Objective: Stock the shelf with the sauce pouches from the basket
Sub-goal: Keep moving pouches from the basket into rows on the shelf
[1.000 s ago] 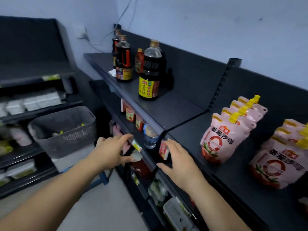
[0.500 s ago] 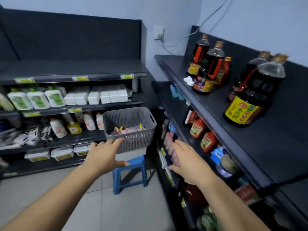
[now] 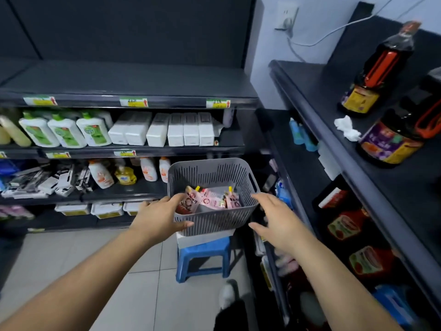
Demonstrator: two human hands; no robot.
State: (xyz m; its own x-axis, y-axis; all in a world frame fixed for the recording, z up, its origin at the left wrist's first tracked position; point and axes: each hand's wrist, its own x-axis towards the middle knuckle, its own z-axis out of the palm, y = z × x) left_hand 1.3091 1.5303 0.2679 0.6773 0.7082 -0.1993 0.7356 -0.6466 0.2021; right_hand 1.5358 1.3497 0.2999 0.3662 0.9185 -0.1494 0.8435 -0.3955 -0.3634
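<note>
Fingers (image 3: pixel 175 199) of left hand (image 3: pixel 162 216) straight and spread, reaching over near-left rim of basket (image 3: pixel 214 173), thumb laid along outside of near wall; nothing held. Cannot tell whether fingertips touch the nearest pouch. Right hand (image 3: pixel 278 218) at near-right corner of basket, fingers wide and relaxed, empty; contact with rim not resolvable.

Basket grey, slotted walls, handle cut-out in right wall, seated on white box (image 3: pixel 205 236) atop blue stool (image 3: pixel 202 254). Below stool, pale floor tiles (image 3: pixel 119 271).

Behind basket: dark shelving (image 3: pixel 131 91) with white boxes (image 3: pixel 167 131), green-labelled white bottles (image 3: pixel 64 132) and pump bottles. Right of basket: second dark shelf (image 3: pixel 334 111), top board carrying dark sauce bottles (image 3: pixel 379 68) with crumpled white tissue (image 3: pixel 346 127) beside them. Above, pale wall with socket (image 3: pixel 286 15) and white cable.

Sauce pouches (image 3: pixel 212 199) lying in a loose heap inside basket: pink, yellow spout caps, red ring mark.

Pouch characters too blurred to read. Edge tags (image 3: pixel 133 102) white-green-yellow with red arrow, print illegible. Bottle labels yellow and purple, unreadable.
</note>
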